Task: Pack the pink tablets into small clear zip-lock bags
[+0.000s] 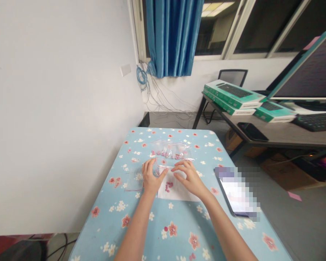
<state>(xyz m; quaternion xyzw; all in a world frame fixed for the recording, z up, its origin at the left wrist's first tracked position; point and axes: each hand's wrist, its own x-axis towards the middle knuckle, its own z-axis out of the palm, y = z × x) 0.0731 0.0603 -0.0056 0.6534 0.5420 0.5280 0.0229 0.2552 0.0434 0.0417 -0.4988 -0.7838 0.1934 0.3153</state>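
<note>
My left hand (151,177) is at the left edge of a white sheet of paper (176,194), fingers curved, with its thumb apart from them. By its fingertips is a clear plastic bag (160,164) with a red line along its edge. My right hand (187,176) hovers over or rests on the paper's right side, fingers spread. Between the hands, a small cluster of pinkish-red beads (168,186) lies on the paper. Beyond them are clear bags (174,148) with more pinkish-red pieces. Another flat clear bag (134,181) lies left of my left hand.
A phone with a lit screen (237,192) lies to the right on the flowered tablecloth (152,235). A white wall (57,108) borders the left side. The desk (282,136) at right carries green keyboard boxes (233,95), a black phone (252,131) and a monitor (309,69).
</note>
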